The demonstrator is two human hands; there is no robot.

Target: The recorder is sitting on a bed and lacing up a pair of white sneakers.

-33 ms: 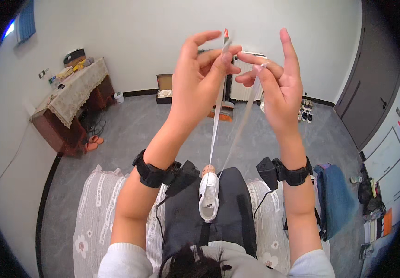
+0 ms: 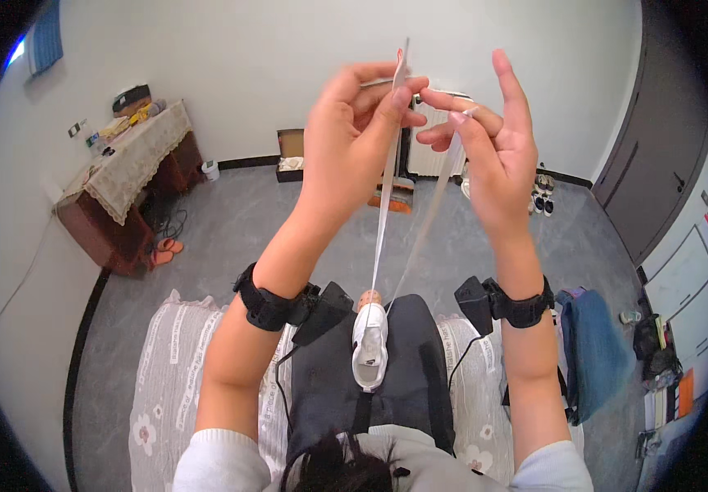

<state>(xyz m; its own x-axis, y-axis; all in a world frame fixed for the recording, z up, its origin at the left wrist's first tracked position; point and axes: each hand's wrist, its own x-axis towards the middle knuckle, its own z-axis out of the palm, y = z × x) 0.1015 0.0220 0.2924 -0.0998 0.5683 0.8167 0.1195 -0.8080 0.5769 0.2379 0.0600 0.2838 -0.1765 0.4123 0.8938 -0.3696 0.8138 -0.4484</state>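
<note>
A white sneaker (image 2: 360,334) lies on my lap, its heel opening toward me. From its front part a flat white shoelace (image 2: 383,215) rises in two taut strands that spread into a V. My left hand (image 2: 347,143) pinches one strand between thumb and fingers, and the lace's end stands up above the fingertips with a small red mark on it. The other strand is pinched by my right hand (image 2: 503,160), its index finger pointing up. Both hands are raised well above the shoe, fingertips close together. Black straps with small dark boxes sit on both forearms.
Under me is a bed or bench with a patterned cover (image 2: 165,361). Folded jeans (image 2: 592,353) lie at my right. A cloth-covered desk (image 2: 137,176) stands far left; an open shoebox (image 2: 291,170), a broom head (image 2: 391,203) and several shoes (image 2: 543,197) are ahead. A dark door (image 2: 657,148) is at right.
My left fingers have bent slightly lower around the lace, and its upright end has shifted a little. My right hand and the sneaker stay nearly in place.
</note>
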